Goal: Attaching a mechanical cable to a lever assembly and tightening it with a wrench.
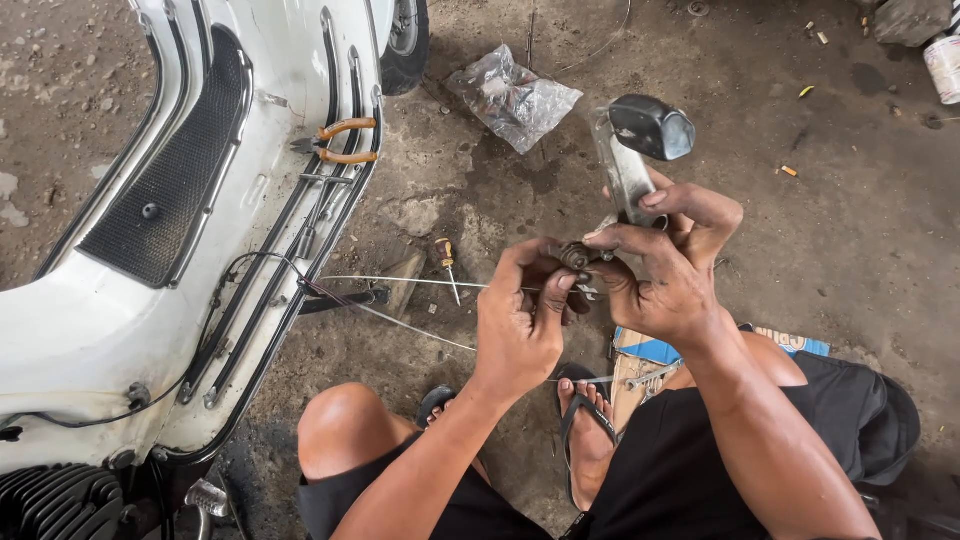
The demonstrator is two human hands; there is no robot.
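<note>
You crouch on a stained concrete floor (850, 240) beside a white scooter (110, 310), both hands raised in front of your knees. Your right hand (665, 275) is closed around a metal control lever (625, 175) with a black knob at its tip, the lever rising up and away from your knuckles; thumb and fingers press on its pivot end. Your left hand (515, 325) sits just beside the right, touching it, with fingertips pinched narrow on the small fitting (578, 258) at the lever's base, where a thin steel cable (400, 281) meets it. The cable runs out leftward from your left hand to the scooter's footboard edge; a second strand (420, 330) slopes below it.

Just beyond the left hand, a small screwdriver (446, 262) with a dark red and yellow handle lies on the floor. Farther left, orange-handled pliers (338, 142) rest on the scooter's footboard rails. Beyond both hands lies a crumpled clear plastic bag (510, 98). Below your right hand, near your sandalled foot (590, 420), a wrench (650, 377) lies on a flattened blue-and-white cardboard box (650, 350).
</note>
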